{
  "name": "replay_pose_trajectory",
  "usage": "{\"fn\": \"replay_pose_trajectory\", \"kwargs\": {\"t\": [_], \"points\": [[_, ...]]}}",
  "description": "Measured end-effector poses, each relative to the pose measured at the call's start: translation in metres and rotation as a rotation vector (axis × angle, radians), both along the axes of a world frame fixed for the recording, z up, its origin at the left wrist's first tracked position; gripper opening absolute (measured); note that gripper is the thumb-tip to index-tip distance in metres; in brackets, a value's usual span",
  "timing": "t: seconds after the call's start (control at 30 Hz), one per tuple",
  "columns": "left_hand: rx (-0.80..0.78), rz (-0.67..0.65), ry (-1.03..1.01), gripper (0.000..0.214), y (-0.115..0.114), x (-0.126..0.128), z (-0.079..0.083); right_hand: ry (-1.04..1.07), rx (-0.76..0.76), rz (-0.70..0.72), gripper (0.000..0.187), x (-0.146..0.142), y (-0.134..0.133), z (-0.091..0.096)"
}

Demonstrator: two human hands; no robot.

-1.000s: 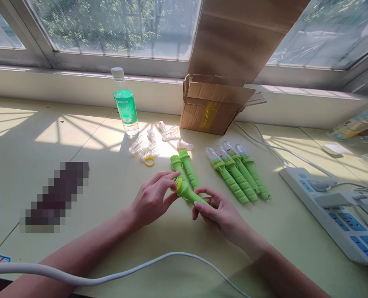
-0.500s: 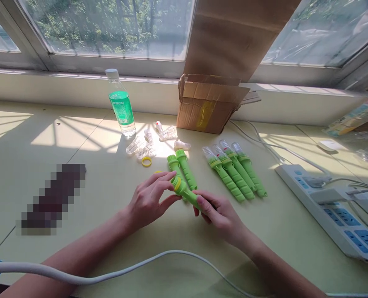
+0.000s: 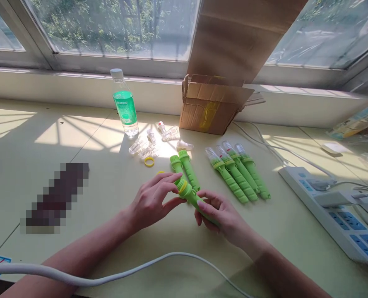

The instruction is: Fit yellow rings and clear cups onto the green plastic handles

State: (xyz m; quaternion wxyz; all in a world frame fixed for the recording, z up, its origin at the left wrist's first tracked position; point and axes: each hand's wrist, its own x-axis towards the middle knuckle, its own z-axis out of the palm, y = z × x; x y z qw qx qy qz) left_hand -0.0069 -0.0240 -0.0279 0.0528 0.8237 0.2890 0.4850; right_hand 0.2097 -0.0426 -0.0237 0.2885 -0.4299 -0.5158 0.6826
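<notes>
Axis of green ribbed plastic handle [image 3: 190, 196] is tilted, threaded end up-left toward far edge of pale yellow worktop [image 3: 109, 182], just above its middle. Lower shaft is gripped by closed right hand [image 3: 217, 213]. Yellow plastic ring [image 3: 182, 187] on the threaded end is pinched by left hand [image 3: 151, 203], the nearer one.

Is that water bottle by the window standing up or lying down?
Standing up: the bottle rests on its base on the table, with its white cap on top.

Bottle label [image 3: 126, 108] print illegible
</notes>
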Motion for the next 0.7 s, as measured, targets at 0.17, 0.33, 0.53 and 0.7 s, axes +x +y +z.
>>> {"fn": "replay_pose_trajectory", "kwargs": {"t": [0.17,0.33,0.53,0.7], "points": [[-0.034,-0.027,0.063,0.024,0.0026,-0.002,0.0019,-0.019,0.044,0.02,0.035,-0.0002,-0.0005,0.0023],[0.031,-0.015,0.052,0.02,0.0003,0.0001,0.0016,0.011,0.0,0.028,0.035,0.0005,-0.0016,0.0022],[0.026,-0.007,0.013,0.026,-0.0014,0.0012,0.0009,-0.034,-0.046,-0.032,0.041,-0.0006,-0.004,0.0012],[0.039,0.031,0.036,0.028,-0.0032,0.0019,-0.0012,-0.037,0.075,0.055,0.029,-0.0033,-0.0019,0.006]]}}
